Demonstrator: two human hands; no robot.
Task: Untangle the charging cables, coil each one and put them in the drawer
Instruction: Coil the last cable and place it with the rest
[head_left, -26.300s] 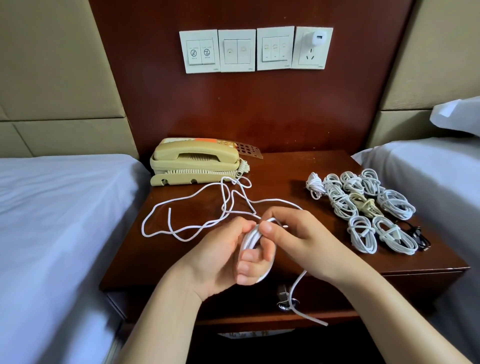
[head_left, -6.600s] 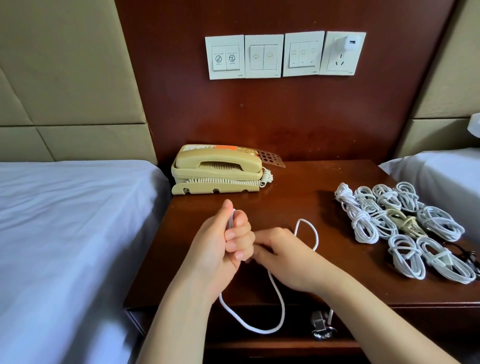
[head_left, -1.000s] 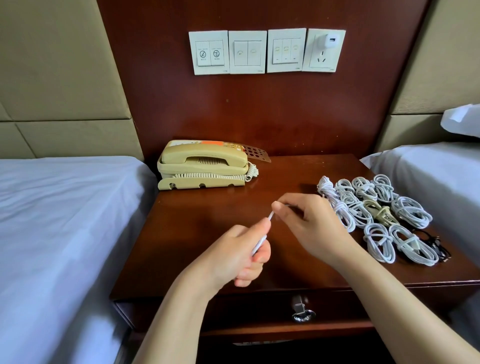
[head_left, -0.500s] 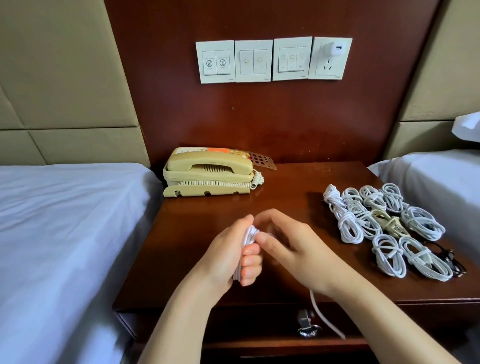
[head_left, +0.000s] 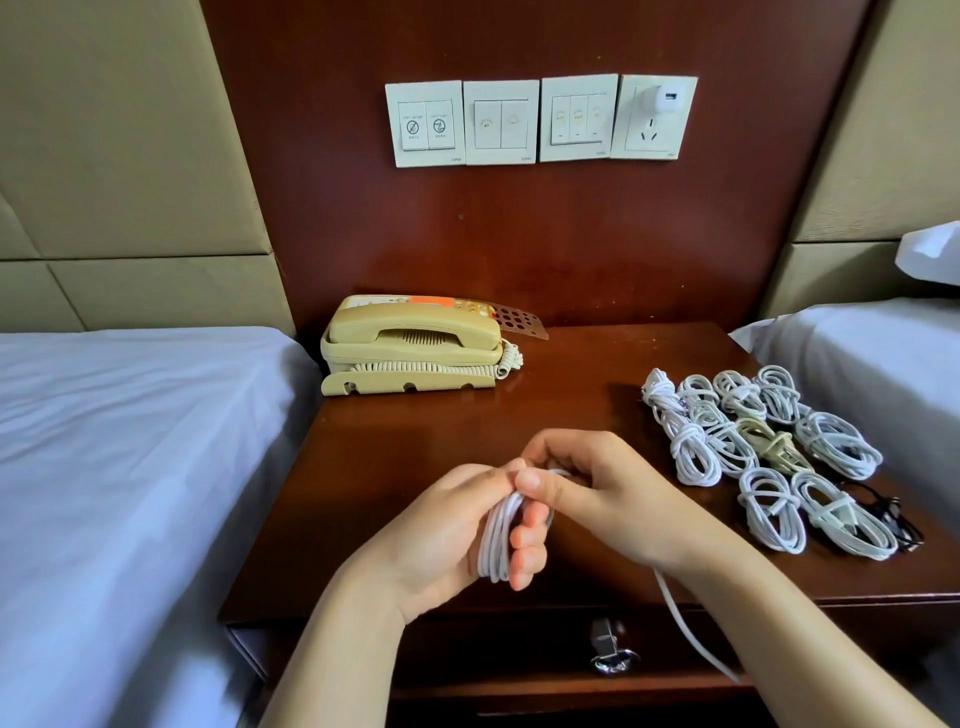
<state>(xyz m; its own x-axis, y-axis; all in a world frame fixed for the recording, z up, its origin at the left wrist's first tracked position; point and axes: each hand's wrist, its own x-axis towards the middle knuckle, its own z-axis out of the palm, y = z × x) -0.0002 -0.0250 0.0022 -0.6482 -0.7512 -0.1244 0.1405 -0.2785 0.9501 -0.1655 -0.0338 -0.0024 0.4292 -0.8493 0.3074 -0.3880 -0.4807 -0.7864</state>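
The coiling step is in hand: the left hand (head_left: 441, 525) holds a slim white charging cable (head_left: 496, 540), gathered into a narrow bundle of loops, above the front of the dark wooden table (head_left: 415, 441). Its fingers (head_left: 527, 551) curl round the loops, while the right hand (head_left: 618, 499) pinches the bundle's top. A loose tail (head_left: 685, 623) hangs past the closed drawer (head_left: 519, 654), so the next move likely calls for winding it round the bundle's middle, as on the finished white coils (head_left: 769, 457) at the table's right.
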